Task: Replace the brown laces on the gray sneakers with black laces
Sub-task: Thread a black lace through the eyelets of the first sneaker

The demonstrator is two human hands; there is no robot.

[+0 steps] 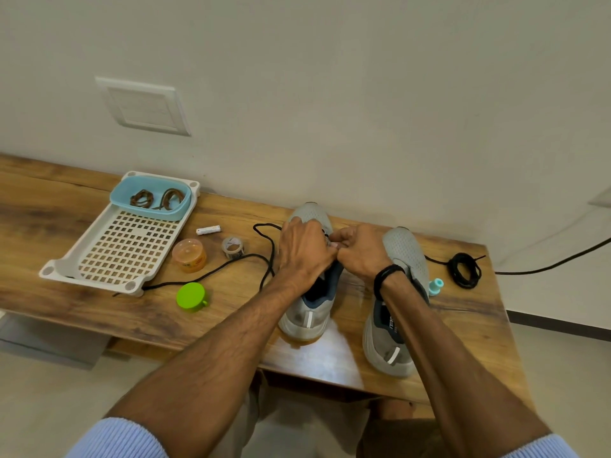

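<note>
Gray sneaker (309, 214): perforated mesh; black lace (253, 255): cord.

Our two bare forearms reach forward and converge over the counter. Our left hand (304, 249) lies knuckles up, its fingers curled down. Our right hand (362, 254) meets it from the side, fingers curled as well. The fingertips of both touch, pinching the black lace (273, 251) between them.

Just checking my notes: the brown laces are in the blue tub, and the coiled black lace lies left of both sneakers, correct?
Not quite: the head view shows the coiled black lace right of both sneakers; the brown laces are indeed in the blue tub.
</note>
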